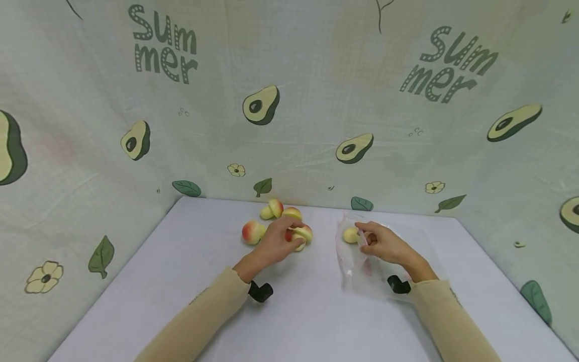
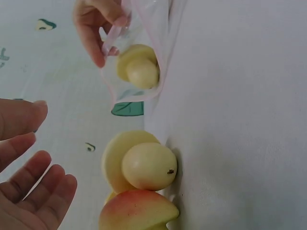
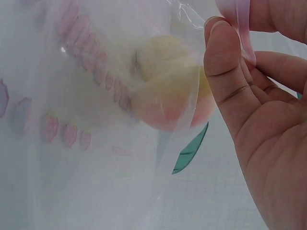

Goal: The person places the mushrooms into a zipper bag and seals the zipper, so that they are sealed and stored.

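Observation:
My left hand (image 1: 273, 242) is over a cluster of mushroom-shaped pieces, yellow with red-flushed caps. Its thumb and fingers are spread apart with nothing between them, beside a pale mushroom (image 2: 149, 165) and a red-flushed one (image 2: 136, 206) in the left wrist view. My right hand (image 1: 383, 243) pinches the pink-edged rim of a clear plastic bag (image 1: 377, 276) between thumb and fingers. The bag's mouth gapes toward the left. Inside it lies one mushroom (image 3: 172, 81), blurred through the film in the right wrist view. Pink strawberry-like prints run across the bag.
More mushrooms lie at the back of the white table (image 1: 298, 311): one on its side (image 1: 272, 209), one behind my left hand (image 1: 292, 213) and one to its left (image 1: 252, 233). A printed cloth (image 1: 307, 120) with avocados rises behind the table and along both sides.

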Tool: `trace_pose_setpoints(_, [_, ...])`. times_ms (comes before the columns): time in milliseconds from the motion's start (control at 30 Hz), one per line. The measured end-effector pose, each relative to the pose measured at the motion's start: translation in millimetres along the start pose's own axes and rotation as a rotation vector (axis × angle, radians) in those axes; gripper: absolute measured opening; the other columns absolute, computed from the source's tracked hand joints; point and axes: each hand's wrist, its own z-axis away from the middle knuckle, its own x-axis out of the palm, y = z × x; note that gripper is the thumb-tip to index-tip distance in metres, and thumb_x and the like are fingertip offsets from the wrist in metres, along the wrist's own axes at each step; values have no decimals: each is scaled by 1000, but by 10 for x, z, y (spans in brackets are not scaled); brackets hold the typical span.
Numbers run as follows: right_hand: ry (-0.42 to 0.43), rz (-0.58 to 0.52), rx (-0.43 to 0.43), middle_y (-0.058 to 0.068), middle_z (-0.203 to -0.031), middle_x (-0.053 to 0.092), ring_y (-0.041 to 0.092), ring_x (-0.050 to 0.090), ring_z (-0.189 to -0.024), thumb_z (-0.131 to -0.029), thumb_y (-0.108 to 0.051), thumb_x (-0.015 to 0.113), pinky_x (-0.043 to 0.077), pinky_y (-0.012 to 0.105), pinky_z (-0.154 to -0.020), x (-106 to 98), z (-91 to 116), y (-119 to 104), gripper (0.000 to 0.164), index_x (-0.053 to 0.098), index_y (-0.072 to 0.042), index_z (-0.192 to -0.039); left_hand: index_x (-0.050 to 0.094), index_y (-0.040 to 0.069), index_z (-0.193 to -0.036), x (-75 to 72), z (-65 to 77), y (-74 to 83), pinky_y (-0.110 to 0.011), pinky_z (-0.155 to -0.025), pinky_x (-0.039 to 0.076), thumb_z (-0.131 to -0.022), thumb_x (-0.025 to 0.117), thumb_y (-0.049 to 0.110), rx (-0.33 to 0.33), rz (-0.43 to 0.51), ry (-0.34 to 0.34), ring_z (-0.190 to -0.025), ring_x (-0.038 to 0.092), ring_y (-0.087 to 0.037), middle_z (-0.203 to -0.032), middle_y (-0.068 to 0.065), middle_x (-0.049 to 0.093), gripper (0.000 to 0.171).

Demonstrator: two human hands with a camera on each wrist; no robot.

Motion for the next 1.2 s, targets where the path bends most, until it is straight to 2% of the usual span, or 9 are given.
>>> trace_pose_setpoints(167, [-1, 10, 0, 7, -87, 48, 22, 46, -77, -81, -4, 72, 41, 26, -56, -7, 7, -4, 67, 42, 0, -142, 63, -4, -104, -64, 21, -52, -44, -85, 51, -78, 75, -1, 13, 20, 56, -98, 58, -34, -104, -13, 62, 28])
trace_pose_setpoints(333, [1, 21, 8, 7, -88, 48, 22, 45, -78, -81, -6, 73, 40, 27, -57, -34, 15, -10, 68, 42, 0, -142, 65, -3, -102, -125, 68, -105, -42, -85, 49, -78, 76, 2, 14, -61, 66, -97, 57, -34, -102, -13, 63, 27])
trace_pose_setpoints(433, [2, 25, 6, 7, -88, 48, 22, 45, -78, -81, -6, 73, 40, 27, -57, -42, 12, -7, 68, 42, 0, -142, 65, 1, -104, -177, 89, -154, -41, -89, 45, -79, 75, 6, -19, -113, 65, -101, 56, -32, -105, -9, 62, 28])
trace_pose_setpoints(600, [2, 20, -8, 7, -88, 48, 22, 45, -78, -81, -6, 73, 40, 26, -57, -28, -5, -5, 67, 43, 0, -141, 66, 6, -107, -297, 122, -245, -41, -94, 42, -80, 73, 7, -92, -129, 103, -107, 54, -26, -108, -5, 60, 29])
trace_pose_setpoints(733, [-2, 13, -3, 7, -88, 48, 22, 46, -78, -82, -5, 72, 41, 26, -58, -10, -13, -6, 67, 43, 0, -141, 66, 8, -107, -374, 158, -324, -40, -95, 42, -79, 77, 8, -118, -150, 140, -107, 54, -22, -107, -4, 61, 29])
trace_pose_setpoints(967, [4, 11, -15, 7, -88, 48, 20, 45, -76, -81, -5, 73, 40, 25, -57, -4, -18, -2, 67, 43, 2, -140, 67, 7, -105, -443, 191, -404, -43, -93, 41, -77, 78, 8, -115, -153, 174, -104, 55, -29, -105, -8, 62, 30])
trace_pose_setpoints(1067, [0, -3, -33, 8, -88, 48, 20, 45, -75, -81, -5, 73, 40, 25, -56, -4, -16, 2, 67, 43, 4, -140, 67, 7, -105, -467, 195, -429, -44, -91, 41, -78, 77, 8, -143, -166, 167, -106, 53, -33, -106, -9, 62, 30])
trace_pose_setpoints(1200, [1, -1, -41, 7, -88, 49, 19, 45, -74, -81, -6, 74, 41, 25, -56, 3, -4, 10, 68, 42, 5, -140, 66, 6, -108, -498, 203, -464, -43, -90, 41, -78, 77, 11, -202, -212, 145, -106, 50, -33, -108, -9, 61, 32])
